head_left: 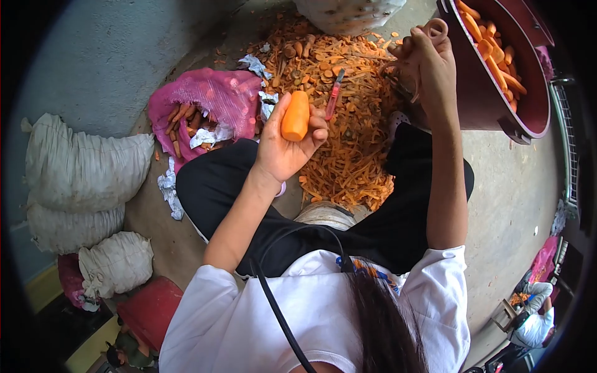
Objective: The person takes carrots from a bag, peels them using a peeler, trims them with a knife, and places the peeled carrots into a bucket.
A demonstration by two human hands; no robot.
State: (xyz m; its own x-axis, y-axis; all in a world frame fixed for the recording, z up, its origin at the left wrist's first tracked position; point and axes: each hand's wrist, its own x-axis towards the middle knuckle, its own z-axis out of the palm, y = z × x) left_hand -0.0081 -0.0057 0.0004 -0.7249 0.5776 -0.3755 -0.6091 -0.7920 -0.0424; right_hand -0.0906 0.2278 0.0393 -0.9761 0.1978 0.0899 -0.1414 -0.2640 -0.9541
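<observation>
My left hand (287, 147) is closed around a peeled orange carrot piece (295, 117), which stands upright between thumb and fingers. Beside its fingertips is a red-handled tool (333, 99) with a narrow grey blade; whether the fingers touch it is unclear. At the upper right my right hand (428, 56) is raised with curled fingers around a pinkish, loop-ended object that I cannot make out clearly. Beneath and between the hands, orange peelings and cut ends (348, 158) cover the floor. An open pink mesh sack (214, 93) holds unpeeled carrots.
A large dark red tub (535, 93) with peeled carrots is at the upper right. White sacks (87, 165) stand along the left wall, with a red container (149, 311) below. Another pale sack (351, 12) is at the top. A person (535, 326) sits at the lower right.
</observation>
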